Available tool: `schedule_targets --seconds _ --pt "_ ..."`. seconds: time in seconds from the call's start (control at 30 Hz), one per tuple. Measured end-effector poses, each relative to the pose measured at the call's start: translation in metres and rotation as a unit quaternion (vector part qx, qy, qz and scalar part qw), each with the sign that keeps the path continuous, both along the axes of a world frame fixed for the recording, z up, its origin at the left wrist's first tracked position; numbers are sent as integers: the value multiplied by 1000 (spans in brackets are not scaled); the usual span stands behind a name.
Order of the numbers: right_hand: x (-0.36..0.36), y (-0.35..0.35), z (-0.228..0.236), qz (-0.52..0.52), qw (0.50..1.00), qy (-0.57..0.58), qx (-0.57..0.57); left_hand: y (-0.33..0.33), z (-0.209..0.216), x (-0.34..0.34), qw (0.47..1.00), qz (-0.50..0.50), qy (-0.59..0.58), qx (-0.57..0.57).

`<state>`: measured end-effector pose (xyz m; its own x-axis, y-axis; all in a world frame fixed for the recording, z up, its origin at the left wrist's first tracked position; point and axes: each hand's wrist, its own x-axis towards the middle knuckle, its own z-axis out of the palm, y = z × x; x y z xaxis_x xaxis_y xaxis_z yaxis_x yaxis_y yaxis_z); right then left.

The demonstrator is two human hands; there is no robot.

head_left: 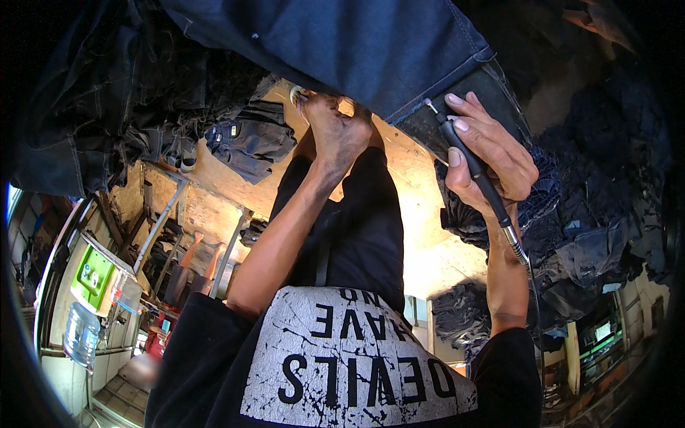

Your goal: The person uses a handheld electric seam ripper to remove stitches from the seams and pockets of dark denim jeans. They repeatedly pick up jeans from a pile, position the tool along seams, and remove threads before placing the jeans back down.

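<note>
Our right fingers [479,134] grip the black tool [468,154], its tip at the seam [457,78] of blue cloth [321,46]; whether our left fingers [322,113] beside the cloth grip, and how much is done or left, we cannot tell.

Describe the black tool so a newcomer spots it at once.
Start at the big dark blue cloth across the top, then its lower right edge. There, in the grip of the right hand, is a slim, pen-shaped black tool. Unlike the crumpled dark clothes to its right, it is slender, with a pale tip and silvery metal lower end.
</note>
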<state>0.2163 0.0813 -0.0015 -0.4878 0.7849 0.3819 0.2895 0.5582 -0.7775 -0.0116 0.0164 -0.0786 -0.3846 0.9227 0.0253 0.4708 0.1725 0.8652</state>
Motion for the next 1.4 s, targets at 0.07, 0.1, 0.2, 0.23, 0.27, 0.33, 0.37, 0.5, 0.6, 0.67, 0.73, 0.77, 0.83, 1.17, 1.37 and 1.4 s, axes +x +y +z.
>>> schedule_targets --seconds 0.07,0.1,0.2,0.23,0.27,0.33,0.37,0.5,0.6,0.67,0.73,0.77,0.83,1.17,1.37,1.4 --pt "0 0 0 -1 1000 0 1 0 1 0 1000 -1 2 -13" --pt "0 0 1 -2 1000 1 0 0 1 1 1000 -1 0 -16" --pt "1 0 2 -7 1000 2 -4 1 1 1 1000 0 -8 -11" --pt "1 0 2 -6 1000 2 -4 1 0 1 1000 -3 -7 -13" --pt "1 0 2 -5 1000 2 -5 1 -1 1 1000 -6 -8 -15" --pt "2 0 3 -5 1000 1 -7 1 -3 0 1000 -12 -12 -18" --pt "2 0 3 -5 1000 0 -7 0 -4 0 1000 -15 -15 -18" --pt "4 0 4 -10 1000 -9 -13 0 -5 0 999 -25 -31 -22" --pt "4 1 3 -19 1000 -7 -9 0 -4 2 997 -20 -72 -18" --pt "4 1 4 -23 1000 -10 -10 0 -3 2 997 -25 -72 -16" --pt "4 0 4 -28 999 -12 -12 1 -2 2 996 -27 -75 -42" --pt "4 0 5 -31 999 -13 -13 1 -2 2 995 -28 -78 -55" --pt "4 0 4 -37 999 -14 -15 3 -2 3 993 -18 -110 -40" --pt "7 2 -2 -58 998 -6 -3 9 4 6 992 -15 -121 -26" --pt "9 1 -3 -71 997 2 -7 7 0 5 988 -16 -148 -41" --pt "9 1 -4 -75 997 5 -10 7 -1 4 989 -22 -143 -37"
